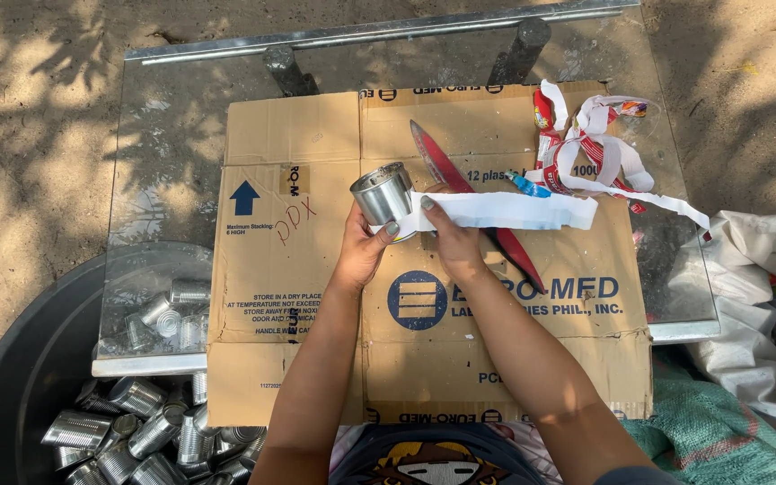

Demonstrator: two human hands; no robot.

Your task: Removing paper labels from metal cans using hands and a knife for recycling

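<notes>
Shiny cylindrical tin can [383, 192], peeling paper label [505, 212]

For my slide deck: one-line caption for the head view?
Left hand holds shiny bare tin can; right hand peels its white paper label over flattened cardboard.

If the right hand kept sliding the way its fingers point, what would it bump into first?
The right hand points up and a little left, away from the person. It already touches the white label strip; just past its fingertips lies the red knife, probably the first bump, though its height is unclear. The left hand holds the tin can.
</notes>
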